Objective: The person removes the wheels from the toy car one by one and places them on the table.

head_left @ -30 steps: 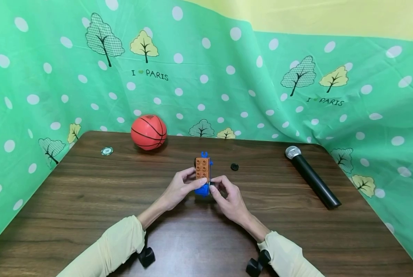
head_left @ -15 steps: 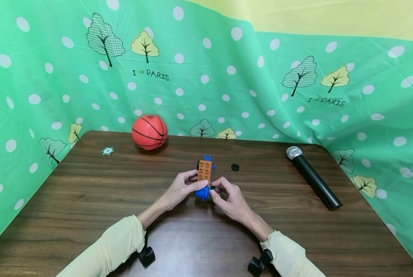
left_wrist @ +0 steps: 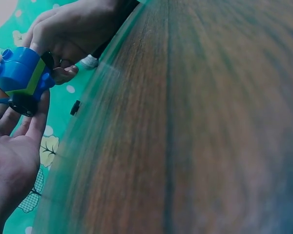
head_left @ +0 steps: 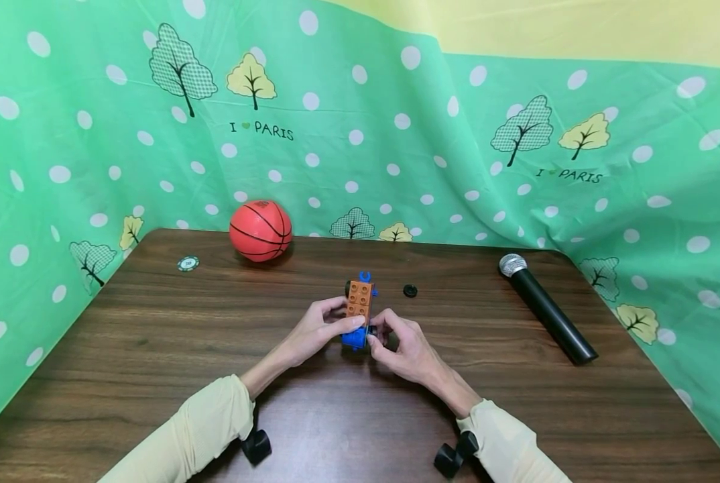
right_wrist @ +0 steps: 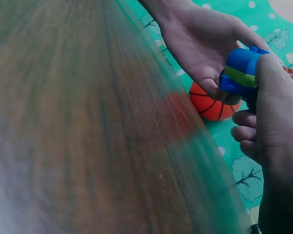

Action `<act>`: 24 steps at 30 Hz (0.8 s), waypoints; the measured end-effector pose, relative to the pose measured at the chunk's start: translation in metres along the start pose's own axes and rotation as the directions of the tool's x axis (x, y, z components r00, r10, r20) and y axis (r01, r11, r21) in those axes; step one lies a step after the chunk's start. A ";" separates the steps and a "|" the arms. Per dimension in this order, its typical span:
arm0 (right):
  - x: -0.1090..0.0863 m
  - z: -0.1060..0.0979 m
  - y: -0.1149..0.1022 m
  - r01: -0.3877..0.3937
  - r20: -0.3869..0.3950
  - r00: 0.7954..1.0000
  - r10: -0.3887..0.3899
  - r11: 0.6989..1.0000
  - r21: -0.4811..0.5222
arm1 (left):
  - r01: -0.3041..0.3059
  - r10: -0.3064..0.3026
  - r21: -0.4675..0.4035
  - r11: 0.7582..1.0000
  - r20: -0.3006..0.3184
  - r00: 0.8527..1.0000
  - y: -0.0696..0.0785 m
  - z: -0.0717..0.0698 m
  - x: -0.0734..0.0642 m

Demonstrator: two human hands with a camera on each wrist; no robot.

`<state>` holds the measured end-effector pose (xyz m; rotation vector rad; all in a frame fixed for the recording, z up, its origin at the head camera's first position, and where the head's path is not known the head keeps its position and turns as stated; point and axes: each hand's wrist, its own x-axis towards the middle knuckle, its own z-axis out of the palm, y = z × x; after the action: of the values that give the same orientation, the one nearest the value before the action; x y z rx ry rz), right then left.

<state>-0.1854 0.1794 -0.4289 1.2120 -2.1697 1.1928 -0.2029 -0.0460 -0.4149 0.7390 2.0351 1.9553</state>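
Here at the middle of the counter (head_left: 155,349), the toy vehicle (head_left: 356,308) sits between two hands, its orange studded top up and its blue block (head_left: 354,337) toward the person. The left hand (head_left: 310,333) has it firmly, thumb laid across the top, fingers wrapped around the left side. And over on the other flank, the right hand (head_left: 407,345) works in close, thumb and index fingers pinching a small black piece (head_left: 373,329) right up against the blue end! From the left wrist, there's a lime-green strip (left_wrist: 35,78) in the blue, and a black wheel (left_wrist: 24,105) just above the left fingers. Just beyond the right hand lies a loose black wheel (head_left: 410,290). Farther back, a red basketball (head_left: 260,231), a poker chip (head_left: 188,263) to its left, and a microphone (head_left: 547,310) lying slanted at far right.
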 end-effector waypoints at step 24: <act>-0.012 -0.028 0.013 -0.177 -0.072 0.983 0.171 0.981 -0.085 | -0.001 0.004 0.041 0.999 -0.079 0.997 0.000 -0.001 0.002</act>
<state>-0.1910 0.2123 -0.4272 0.9492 -2.2928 1.1699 -0.2048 -0.0459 -0.4147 0.6832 2.1260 1.9797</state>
